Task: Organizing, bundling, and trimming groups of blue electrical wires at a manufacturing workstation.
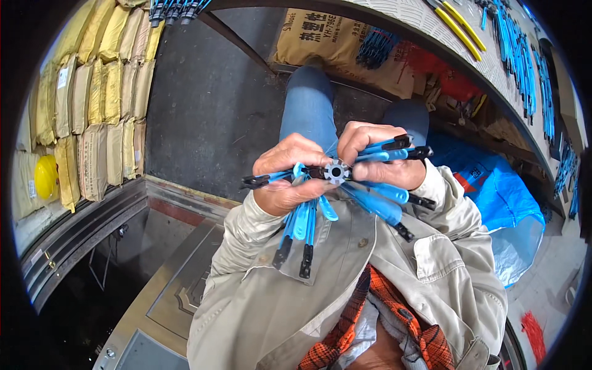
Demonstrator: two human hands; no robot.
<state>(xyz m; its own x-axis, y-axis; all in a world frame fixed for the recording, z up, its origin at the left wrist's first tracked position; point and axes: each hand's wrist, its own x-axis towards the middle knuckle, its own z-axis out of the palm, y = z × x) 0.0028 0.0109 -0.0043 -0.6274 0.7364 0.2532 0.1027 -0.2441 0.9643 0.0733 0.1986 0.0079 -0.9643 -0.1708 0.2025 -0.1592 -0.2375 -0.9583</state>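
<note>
As both hands (290, 179) grip blue tools (370, 200), floor (203, 111) w/ room left.

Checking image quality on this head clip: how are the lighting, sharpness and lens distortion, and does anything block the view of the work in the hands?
Head view: even daylight, no harsh glare; the left hand, right hand and the blue-armed assembly are sharp at centre; strong fisheye bends the workbench and stacked sacks near the black rim; fingers cover part of the assembly's hub.

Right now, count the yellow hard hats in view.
1: a yellow hard hat at far left, beside the stacked tan sacks. Others may be hidden behind the sacks.
</note>
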